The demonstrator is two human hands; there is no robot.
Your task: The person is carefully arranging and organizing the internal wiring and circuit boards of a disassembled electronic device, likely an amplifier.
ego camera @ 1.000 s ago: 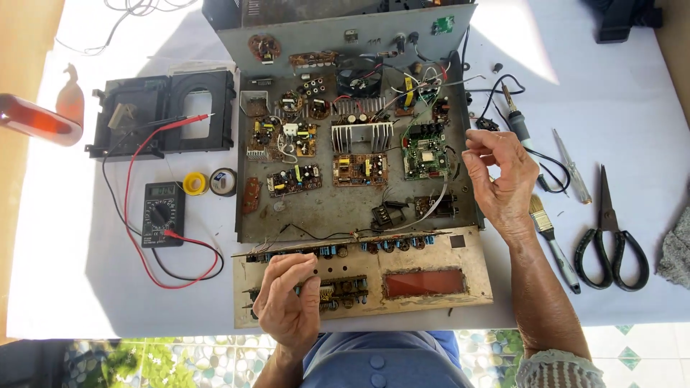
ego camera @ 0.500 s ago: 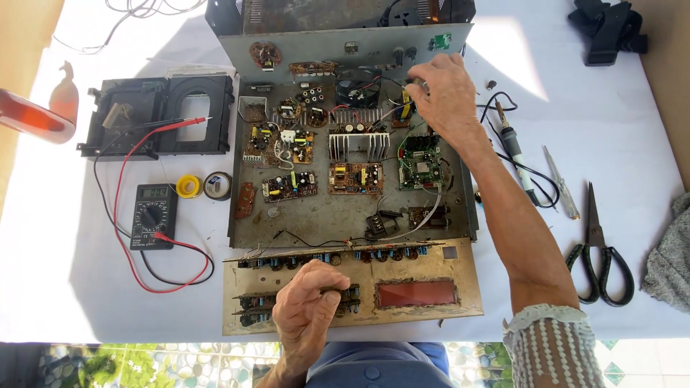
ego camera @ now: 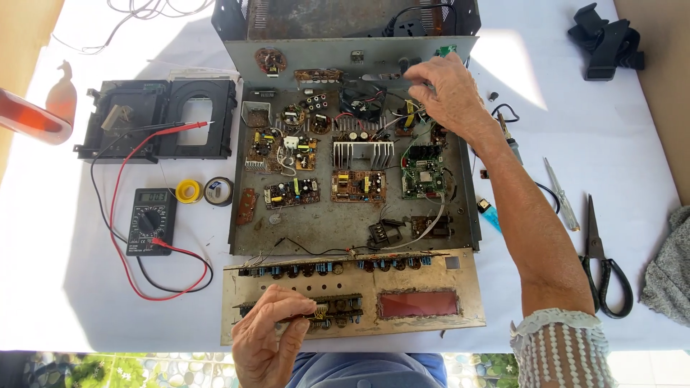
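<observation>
An opened metal electronics chassis (ego camera: 460, 208) lies on the white table, with several small circuit boards (ego camera: 358, 185), a finned heat sink (ego camera: 363, 153) and loose wires inside. Its gold front panel (ego camera: 471, 276) is folded flat toward me. My right hand (ego camera: 445, 93) reaches over the far right of the chassis, fingers pinched among the wires near the rear wall; what it grips is hidden. My left hand (ego camera: 269, 341) rests on the front panel's near left, its fingers closed on a narrow board strip (ego camera: 338, 305) with a row of parts.
A black multimeter (ego camera: 149, 220) with red and black leads lies left of the chassis, beside two tape rolls (ego camera: 203, 191) and a black plastic frame (ego camera: 158, 118). Right of the chassis lie a screwdriver (ego camera: 560, 194), scissors (ego camera: 602, 262), a soldering iron (ego camera: 507, 136) and grey cloth (ego camera: 668, 266).
My right hand has moved from the chassis's right edge up to its far right corner by the rear wall. My left hand stays on the front panel.
</observation>
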